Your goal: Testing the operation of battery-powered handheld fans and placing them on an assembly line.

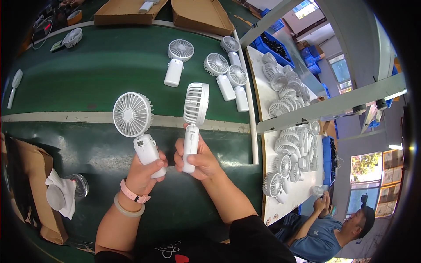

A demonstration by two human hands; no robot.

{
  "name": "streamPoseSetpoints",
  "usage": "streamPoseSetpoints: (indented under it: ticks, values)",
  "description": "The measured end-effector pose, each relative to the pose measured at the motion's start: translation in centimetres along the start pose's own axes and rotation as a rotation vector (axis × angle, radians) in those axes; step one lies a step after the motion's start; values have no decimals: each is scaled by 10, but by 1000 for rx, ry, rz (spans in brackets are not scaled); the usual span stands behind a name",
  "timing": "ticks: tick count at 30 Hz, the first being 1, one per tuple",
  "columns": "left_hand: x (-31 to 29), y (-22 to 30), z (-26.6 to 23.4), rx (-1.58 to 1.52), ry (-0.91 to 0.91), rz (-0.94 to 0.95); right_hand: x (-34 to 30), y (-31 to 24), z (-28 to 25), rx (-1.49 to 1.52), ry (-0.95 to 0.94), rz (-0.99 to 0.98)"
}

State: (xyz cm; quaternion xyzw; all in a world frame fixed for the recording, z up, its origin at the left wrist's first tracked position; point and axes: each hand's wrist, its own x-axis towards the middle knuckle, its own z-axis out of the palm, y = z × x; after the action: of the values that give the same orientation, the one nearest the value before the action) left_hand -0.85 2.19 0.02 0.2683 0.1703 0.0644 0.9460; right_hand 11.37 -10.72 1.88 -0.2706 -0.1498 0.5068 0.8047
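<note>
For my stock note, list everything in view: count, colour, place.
Held fans: 2, white, one per hand
Bench fans: 6, white, four right, two left
Piled fans: many, white, side table
Side table: 1, white, right
Bench: 1, green, centre
Boxes: 3, brown, two top, one lower left
Small item: 1, white, top box
Cloth: 1, white, lower left
Round object: 1, clear, beside cloth
Roll: 1, orange, top left
Crates: several, blue, right
Beams: several, white, right
Co-worker: 1, blue shirt, lower right
Wristband: 1, pink, left wrist
Bangle: 1, pale, left forearm
Shirt: 1, black, bottom
Left hand: 1, bare, centre
Right hand: 1, bare, centre
</note>
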Motion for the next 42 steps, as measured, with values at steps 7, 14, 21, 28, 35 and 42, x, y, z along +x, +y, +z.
streamPoseSetpoints:
  ticks: [7, 14, 21, 28, 35, 42]
  values:
    - [-2, 2, -2, 30, 15, -6, 5, 4, 0, -337, 126, -59]
    - [-4, -4, 11, 33, 7, 63, 7, 1, -7, -356, 301, -77]
    - [-2, -3, 9, 35, -31, 67, 10, 2, -12, -352, 346, -110]
    - [-2, -3, 6, 34, -28, 60, 10, -1, -12, -300, 302, -96]
    - [-3, -3, 3, -4, -18, 38, 11, -3, -10, -260, 329, -91]
    - [-3, -2, 5, -16, -25, 41, 11, 0, -10, -331, 339, -153]
